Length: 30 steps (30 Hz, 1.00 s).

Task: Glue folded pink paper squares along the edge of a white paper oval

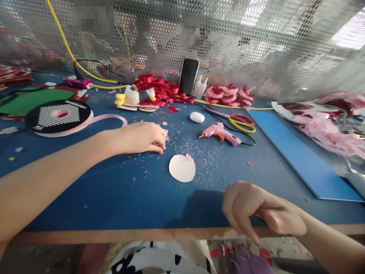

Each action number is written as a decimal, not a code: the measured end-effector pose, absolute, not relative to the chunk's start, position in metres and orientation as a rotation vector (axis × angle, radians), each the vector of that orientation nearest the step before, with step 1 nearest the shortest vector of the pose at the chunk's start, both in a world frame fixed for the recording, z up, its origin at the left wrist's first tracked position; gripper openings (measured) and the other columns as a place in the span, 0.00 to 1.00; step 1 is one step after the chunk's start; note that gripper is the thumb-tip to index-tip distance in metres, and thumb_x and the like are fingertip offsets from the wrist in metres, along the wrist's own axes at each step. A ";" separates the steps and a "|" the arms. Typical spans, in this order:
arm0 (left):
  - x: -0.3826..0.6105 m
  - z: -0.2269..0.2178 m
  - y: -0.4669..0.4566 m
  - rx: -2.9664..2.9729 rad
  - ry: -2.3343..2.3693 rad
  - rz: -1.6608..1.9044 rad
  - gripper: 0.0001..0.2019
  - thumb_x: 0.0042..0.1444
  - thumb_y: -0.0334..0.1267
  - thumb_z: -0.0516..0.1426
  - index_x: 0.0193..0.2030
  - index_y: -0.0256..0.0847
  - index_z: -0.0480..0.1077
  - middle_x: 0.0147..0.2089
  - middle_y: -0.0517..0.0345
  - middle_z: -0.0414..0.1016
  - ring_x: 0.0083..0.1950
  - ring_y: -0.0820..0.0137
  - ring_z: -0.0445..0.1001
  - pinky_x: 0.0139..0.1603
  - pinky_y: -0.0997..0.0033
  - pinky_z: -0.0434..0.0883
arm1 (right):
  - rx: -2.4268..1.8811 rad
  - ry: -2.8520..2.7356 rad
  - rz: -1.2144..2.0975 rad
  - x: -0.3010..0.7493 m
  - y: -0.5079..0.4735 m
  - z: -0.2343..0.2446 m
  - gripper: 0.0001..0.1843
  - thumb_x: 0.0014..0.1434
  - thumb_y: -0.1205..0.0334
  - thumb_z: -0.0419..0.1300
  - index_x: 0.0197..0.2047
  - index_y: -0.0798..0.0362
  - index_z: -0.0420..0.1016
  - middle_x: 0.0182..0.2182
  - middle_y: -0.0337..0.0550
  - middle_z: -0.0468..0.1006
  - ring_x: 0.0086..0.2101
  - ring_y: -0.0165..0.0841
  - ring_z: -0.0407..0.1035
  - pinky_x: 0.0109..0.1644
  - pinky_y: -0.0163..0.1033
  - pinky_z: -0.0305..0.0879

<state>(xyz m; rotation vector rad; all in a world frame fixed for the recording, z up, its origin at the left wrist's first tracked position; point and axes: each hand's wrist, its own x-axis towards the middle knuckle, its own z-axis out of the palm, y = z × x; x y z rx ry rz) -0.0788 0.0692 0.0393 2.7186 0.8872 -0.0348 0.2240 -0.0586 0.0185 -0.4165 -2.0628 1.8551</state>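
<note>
My left hand point(142, 137) rests on the blue table with its fingers curled under. Small pink ribbon pieces point(166, 133) show at its fingertips; what lies inside the fingers is hidden. Just right of it is a white paper disc point(182, 169) with a small pink ruffled bit point(189, 158) at its upper edge. My right hand point(256, 209), slightly blurred, hovers over the table's front edge, fingers loosely bent and apart, nothing visible in them. Behind the disc lie a pink glue gun point(221, 133), scissors point(241, 122) and a white oval case point(197, 117).
At the left lies a ribbon spool point(59, 118) with a loose pink tail. A plush toy point(137, 96), red ribbon point(156, 89), a phone point(188, 76) and pink flowers point(229, 95) line the back, before perforated metal mesh point(159, 42). A blue board point(302, 156) lies right.
</note>
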 end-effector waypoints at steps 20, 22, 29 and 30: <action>-0.083 0.025 0.083 2.531 0.721 0.097 0.07 0.64 0.39 0.56 0.39 0.42 0.74 0.41 0.58 0.78 0.41 0.69 0.74 0.40 0.73 0.63 | -0.384 -2.822 -0.648 0.200 -0.028 0.025 0.08 0.65 0.73 0.58 0.35 0.56 0.77 0.26 0.38 0.72 0.28 0.31 0.62 0.30 0.42 0.56; -0.083 0.025 0.082 2.536 0.706 0.089 0.07 0.65 0.39 0.55 0.39 0.41 0.73 0.40 0.58 0.77 0.41 0.69 0.73 0.41 0.73 0.63 | -0.355 -2.826 -0.664 0.200 -0.025 0.026 0.09 0.65 0.73 0.57 0.35 0.56 0.77 0.26 0.39 0.71 0.27 0.31 0.61 0.30 0.42 0.56; -0.083 0.025 0.081 2.581 0.690 0.043 0.10 0.67 0.37 0.51 0.37 0.40 0.71 0.42 0.56 0.74 0.45 0.67 0.71 0.47 0.70 0.63 | -0.160 -2.759 -0.517 0.214 -0.027 0.017 0.10 0.63 0.73 0.58 0.47 0.64 0.77 0.28 0.43 0.74 0.30 0.33 0.68 0.34 0.43 0.65; -0.083 0.027 0.079 2.575 0.706 0.041 0.10 0.67 0.37 0.51 0.37 0.40 0.71 0.43 0.56 0.74 0.45 0.67 0.71 0.47 0.70 0.63 | -0.107 -2.736 -0.496 0.216 -0.029 0.016 0.10 0.62 0.72 0.61 0.46 0.63 0.77 0.28 0.42 0.75 0.30 0.33 0.68 0.34 0.43 0.66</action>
